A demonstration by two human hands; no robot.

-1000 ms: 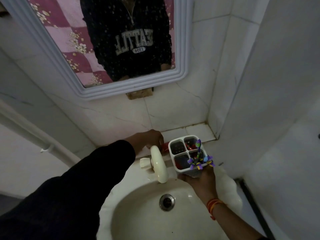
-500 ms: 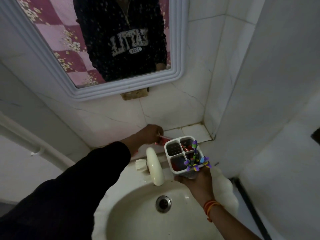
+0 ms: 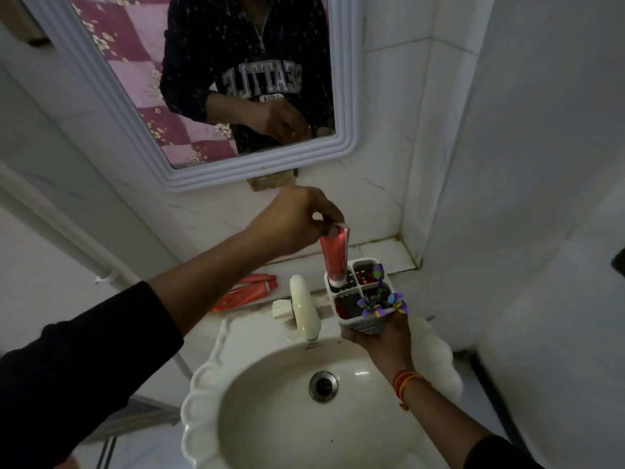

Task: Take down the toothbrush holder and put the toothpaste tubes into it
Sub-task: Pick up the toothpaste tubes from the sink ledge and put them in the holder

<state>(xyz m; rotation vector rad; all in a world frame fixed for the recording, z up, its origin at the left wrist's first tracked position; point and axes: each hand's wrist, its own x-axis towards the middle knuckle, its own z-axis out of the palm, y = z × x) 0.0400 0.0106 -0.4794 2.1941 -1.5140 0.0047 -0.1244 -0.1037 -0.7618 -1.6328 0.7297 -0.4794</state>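
My right hand [image 3: 384, 336] grips the white four-compartment toothbrush holder [image 3: 360, 294] from below, over the basin's back rim. A purple decorated toothbrush [image 3: 380, 296] stands in its near right compartment. My left hand [image 3: 297, 218] pinches the crimped end of a red toothpaste tube [image 3: 334, 257]. The tube hangs upright, cap down, with its cap inside the holder's far left compartment. Two more red toothpaste tubes [image 3: 243, 292] lie on the ledge behind the basin, to the left of the tap.
A cream tap [image 3: 304, 308] stands just left of the holder. The white basin [image 3: 203, 401] with a metal drain [image 3: 323, 385] lies below. A white-framed mirror [image 3: 341, 96] hangs above, and a tiled wall corner closes the right side.
My left hand has lifted a red tube from the ledge and brought it up over the holder, lowering its cap into a compartment. The right hand with the holder has stayed about where it was.
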